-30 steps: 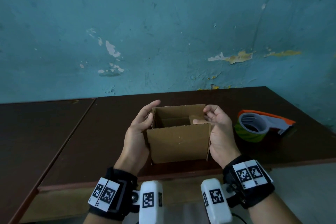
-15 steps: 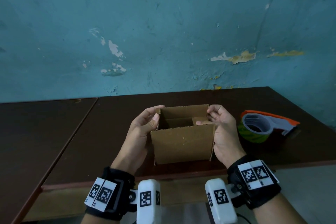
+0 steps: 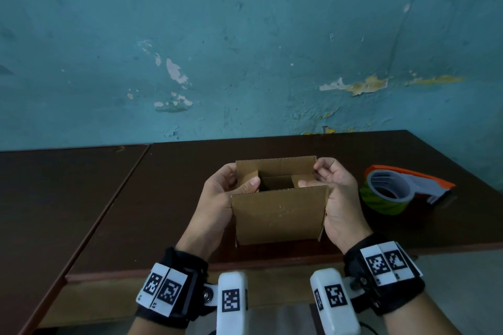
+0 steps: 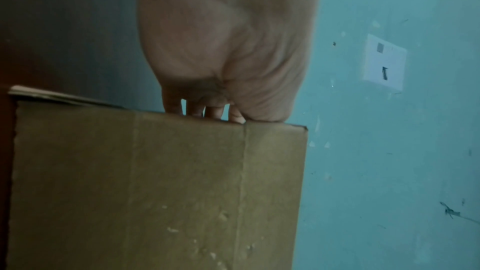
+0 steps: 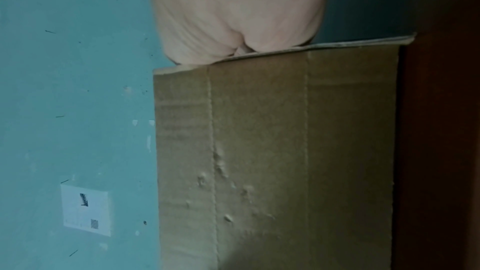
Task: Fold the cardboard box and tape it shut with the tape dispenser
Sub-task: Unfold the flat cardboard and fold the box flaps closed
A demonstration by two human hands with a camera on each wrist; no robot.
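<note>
A small brown cardboard box [image 3: 277,212] stands on the dark table [image 3: 152,212] near its front edge, top open, with the two side flaps bent inward. My left hand [image 3: 217,198] grips the box's left side, thumb pressing the left flap down inside. My right hand [image 3: 337,196] grips the right side, thumb on the right flap. The near and far flaps stand upright. Both wrist views show a box wall [image 4: 155,188] [image 5: 275,161] filling the frame, with my hand [image 4: 228,48] [image 5: 239,13] curled over its top edge. The tape dispenser [image 3: 394,189], orange and grey with a green roll, lies to the right of the box.
A blue-green wall with peeling paint [image 3: 353,85] rises behind the table. A second dark table [image 3: 49,212] adjoins on the left across a seam. A white wall plate [image 4: 384,63] shows in the wrist views.
My left thumb has come over the box's left edge and pushed the left flap inward. The right hand kept its grip, and the box shifted slightly with both hands.
</note>
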